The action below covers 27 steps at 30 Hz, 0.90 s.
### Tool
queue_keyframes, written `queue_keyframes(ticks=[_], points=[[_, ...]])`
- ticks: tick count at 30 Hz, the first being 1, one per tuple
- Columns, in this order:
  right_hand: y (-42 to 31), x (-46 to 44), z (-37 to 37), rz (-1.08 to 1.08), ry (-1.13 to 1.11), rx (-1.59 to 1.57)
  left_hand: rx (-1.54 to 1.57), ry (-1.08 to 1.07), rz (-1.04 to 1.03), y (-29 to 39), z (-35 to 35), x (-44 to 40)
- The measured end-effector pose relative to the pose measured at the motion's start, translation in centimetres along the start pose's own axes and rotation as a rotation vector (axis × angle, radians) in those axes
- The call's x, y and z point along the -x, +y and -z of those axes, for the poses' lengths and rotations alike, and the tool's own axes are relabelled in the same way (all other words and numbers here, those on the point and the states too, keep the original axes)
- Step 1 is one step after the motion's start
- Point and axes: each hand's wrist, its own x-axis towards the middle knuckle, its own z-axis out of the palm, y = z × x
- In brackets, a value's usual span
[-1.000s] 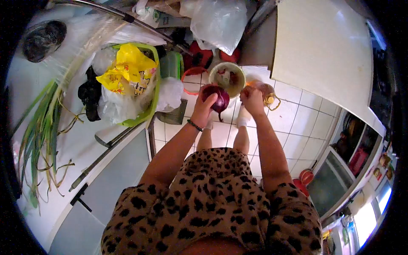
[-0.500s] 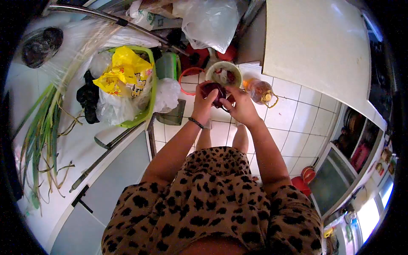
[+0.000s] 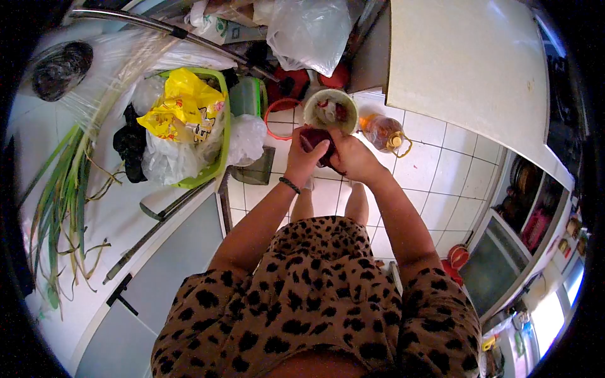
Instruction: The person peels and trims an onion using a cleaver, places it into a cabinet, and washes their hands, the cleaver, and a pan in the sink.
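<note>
A dark red onion [image 3: 316, 142] is between my two hands, in front of my body. My left hand [image 3: 304, 155] is wrapped round its left side, thumb on top. My right hand [image 3: 351, 156] presses against its right side, with the fingertips partly hidden. Just beyond the hands stands a pale round bin [image 3: 309, 115] with reddish scraps and white material inside. To its right an oil bottle [image 3: 382, 133] with a yellow cap and handle stands on the tiled floor.
On the left counter [image 3: 135, 217] lie green onions [image 3: 72, 189] and a green basket [image 3: 225, 142] holding a yellow bag [image 3: 183, 107]. A clear plastic bag [image 3: 309, 34] is beyond the bin. A pale tabletop [image 3: 469, 75] juts in at the upper right.
My right hand has come in from beside the bottle to the onion, which my left hand has kept hold of. The onion is now more covered by fingers.
</note>
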Motion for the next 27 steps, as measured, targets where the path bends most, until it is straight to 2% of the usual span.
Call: queue_keyframes(ticks=[2,5,8,10,12,15,16,17,18,20,21,22,24,26,27], points=[[0.1,0.0,-0.6,-0.001,0.020,0.024,0.098,-0.035,0.092,1.2,0.1,0.4],[0.3,0.2,-1.2,0.020,0.050,0.022,0.084,-0.063,0.116,0.8,0.7,0.4],[0.5,0.3,-1.4,-0.001,0.042,-0.034,-0.040,-0.118,0.034,0.6,1.3,0.5],[0.9,0.2,-1.3,-0.046,0.025,-0.063,-0.030,-0.170,0.062,0.5,1.7,0.7],[1.5,-0.1,-0.7,0.043,0.069,-0.007,-0.019,-0.224,0.089,0.9,1.5,1.0],[3.0,-0.8,-0.9,0.035,0.112,-0.005,0.079,-0.331,0.093,1.5,1.1,1.8],[3.6,-1.2,-0.9,0.040,0.156,-0.035,0.274,-0.346,0.124,0.9,1.2,1.9],[4.8,-1.7,-1.3,-0.099,0.079,-0.283,0.468,-0.361,0.155,0.4,1.3,1.8],[5.2,-2.1,-1.6,-0.097,0.080,-0.281,0.663,-0.374,0.185,0.6,1.1,1.8],[6.0,-3.1,-2.6,-0.008,0.246,-0.048,0.666,-0.314,0.205,0.9,1.4,1.6],[8.1,-4.2,-4.2,-0.070,0.265,0.094,0.835,-0.332,0.322,0.3,2.0,1.3],[9.0,-4.9,-4.6,-0.063,0.264,0.090,1.002,-0.348,0.438,-0.2,2.4,0.9],[11.0,-6.2,-5.0,-0.326,0.211,0.150,1.061,-0.341,0.390,-0.2,2.2,0.4],[13.7,-7.1,-6.6,-0.318,0.161,0.120,1.297,-0.328,0.375,1.5,1.3,0.3],[13.3,-7.3,-6.8,-0.212,0.246,0.142,1.297,-0.324,0.372,1.4,1.2,0.0]])
